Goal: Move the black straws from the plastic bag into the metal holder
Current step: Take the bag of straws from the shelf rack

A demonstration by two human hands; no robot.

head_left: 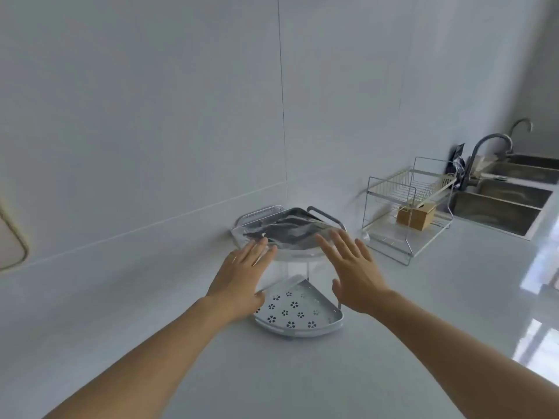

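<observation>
A clear plastic bag point(287, 229) holding dark straws lies on the top tier of a two-tier corner shelf point(302, 325) standing against the wall. My left hand point(242, 273) reaches toward the bag's left edge with straight fingers, the fingertips at or just short of the plastic. My right hand point(351, 267) hovers over the shelf's right side, fingers spread, holding nothing. The lower tier is a white perforated tray with flower-shaped holes. I cannot make out a separate metal straw holder.
A white wire dish rack point(408, 213) with a wooden box point(416, 217) stands to the right. Beyond it are a steel sink point(502, 207) and a curved faucet point(487, 149). The pale countertop point(272, 376) runs toward me.
</observation>
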